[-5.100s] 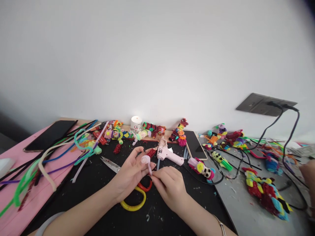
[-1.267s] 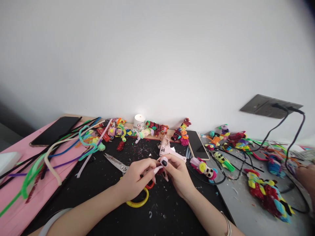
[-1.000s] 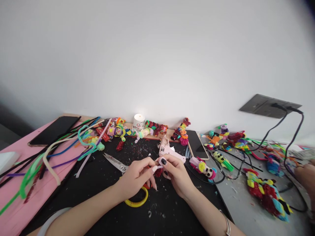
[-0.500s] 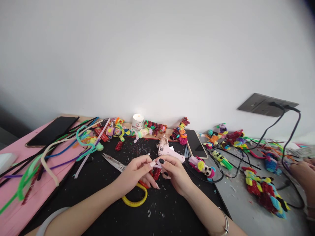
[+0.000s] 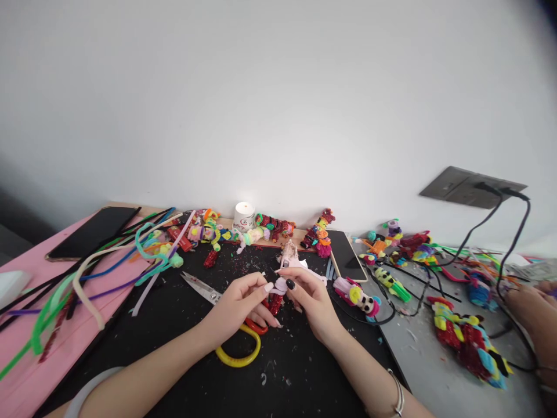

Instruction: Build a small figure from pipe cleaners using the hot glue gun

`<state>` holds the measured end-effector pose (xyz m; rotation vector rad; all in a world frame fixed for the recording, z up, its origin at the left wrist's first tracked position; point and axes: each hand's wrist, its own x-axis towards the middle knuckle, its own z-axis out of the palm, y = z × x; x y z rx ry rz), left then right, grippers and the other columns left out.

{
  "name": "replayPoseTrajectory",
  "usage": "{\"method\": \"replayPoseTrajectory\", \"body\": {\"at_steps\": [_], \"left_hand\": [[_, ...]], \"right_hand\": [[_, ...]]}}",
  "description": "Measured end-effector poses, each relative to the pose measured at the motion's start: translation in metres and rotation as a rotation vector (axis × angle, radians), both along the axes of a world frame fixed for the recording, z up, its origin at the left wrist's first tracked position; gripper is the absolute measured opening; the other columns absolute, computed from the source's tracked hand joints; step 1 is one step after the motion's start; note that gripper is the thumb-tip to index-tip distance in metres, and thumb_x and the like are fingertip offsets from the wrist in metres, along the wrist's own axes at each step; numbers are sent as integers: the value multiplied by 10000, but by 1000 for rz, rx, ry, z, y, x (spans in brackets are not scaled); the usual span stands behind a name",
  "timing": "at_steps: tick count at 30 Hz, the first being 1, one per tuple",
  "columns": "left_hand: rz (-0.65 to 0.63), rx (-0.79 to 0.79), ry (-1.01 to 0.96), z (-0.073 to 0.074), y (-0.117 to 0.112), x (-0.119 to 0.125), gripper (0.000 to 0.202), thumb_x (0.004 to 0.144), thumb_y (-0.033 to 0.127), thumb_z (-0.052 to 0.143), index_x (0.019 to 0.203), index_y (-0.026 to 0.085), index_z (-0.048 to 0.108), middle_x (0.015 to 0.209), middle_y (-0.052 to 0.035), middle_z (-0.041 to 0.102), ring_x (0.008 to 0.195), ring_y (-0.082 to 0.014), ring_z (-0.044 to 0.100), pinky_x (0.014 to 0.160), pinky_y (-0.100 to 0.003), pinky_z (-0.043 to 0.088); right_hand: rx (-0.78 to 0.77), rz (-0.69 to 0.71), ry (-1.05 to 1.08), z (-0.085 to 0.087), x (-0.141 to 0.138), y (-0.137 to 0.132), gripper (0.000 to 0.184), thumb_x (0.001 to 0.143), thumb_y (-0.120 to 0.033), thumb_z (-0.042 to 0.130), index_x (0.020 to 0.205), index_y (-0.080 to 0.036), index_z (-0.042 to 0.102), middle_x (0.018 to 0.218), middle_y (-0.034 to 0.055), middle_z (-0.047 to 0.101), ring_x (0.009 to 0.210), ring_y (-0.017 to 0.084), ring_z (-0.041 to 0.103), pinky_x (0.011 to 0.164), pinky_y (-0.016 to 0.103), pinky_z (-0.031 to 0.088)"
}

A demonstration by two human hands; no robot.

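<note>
A: Where's the lilac pipe-cleaner piece (image 5: 280, 285)?
B: Over the black surface (image 5: 322, 371), pinched btwn L hand (image 5: 241, 302) & R hand (image 5: 312, 297), both grips narrow.
A: And the red glittery part (image 5: 275, 303)?
B: Just below the lilac, prob. joined; can't see the link.
A: Scissors (image 5: 237, 362)?
B: On the surface, partly under L hand. Glue gun (image 5: 290, 256) lies just beyond R hand.

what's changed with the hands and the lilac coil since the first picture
The right hand has moved up from the strip's hanging tail to the lilac coil. The left hand has turned over, and the red glittery piece, earlier above the coil, now sits below it. A co-worker's hand reaches further in. Glue gun and scissors stayed put.
</note>
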<state>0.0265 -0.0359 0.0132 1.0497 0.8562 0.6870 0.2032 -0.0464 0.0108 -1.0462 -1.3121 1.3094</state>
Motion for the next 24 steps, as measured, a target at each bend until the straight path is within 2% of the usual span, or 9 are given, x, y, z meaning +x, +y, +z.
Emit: {"method": "replayPoseTrajectory", "body": {"at_steps": [3, 8, 12, 19, 24], "left_hand": [[35, 14, 8, 0, 1, 0, 308, 824, 475, 560, 764, 189, 461, 572, 51, 611, 584, -162, 707, 502, -185, 485], [73, 51, 36, 0, 1, 0, 289, 834, 456, 547, 760, 191, 458, 574, 54, 598, 606, -169, 715, 512, -189, 491], [82, 71, 72, -1, 1, 0, 291, 837, 460, 534, 756, 192, 454, 581, 37, 620, 617, -185, 719, 518, -205, 502], [74, 84, 77, -1, 1, 0, 292, 842, 465, 520, 756, 196, 445, 592, 27, 641, 616, -182, 719, 527, -211, 513], [67, 79, 75, -1, 1, 0, 289, 841, 460, 523, 759, 196, 441, 585, 50, 600, 621, -181, 721, 521, -202, 511]], "right_hand": [[200, -17, -186, 5, 3, -1, 203, 824, -273, 603, 1011, -230, 672, 873, 37, 595, 662, 134, 498, 552, 241, 410], [407, -4, -446, 5, 6, -1, 316, 837, -118, 520, 1089, -265, 642, 936, 41, 629, 678, 137, 531, 562, 244, 433], [481, -7, -524, 3, 7, 0, 338, 838, -105, 522, 1114, -270, 627, 966, 46, 649, 683, 144, 549, 586, 262, 467], [571, -10, -587, 4, 8, 1, 325, 875, -113, 507, 1135, -266, 626, 1027, 61, 678, 935, 193, 621, 832, 331, 502], [589, -13, -602, 3, 8, 1, 311, 891, -133, 496, 1136, -267, 631, 1027, 66, 684, 956, 196, 631, 853, 340, 507]]}}
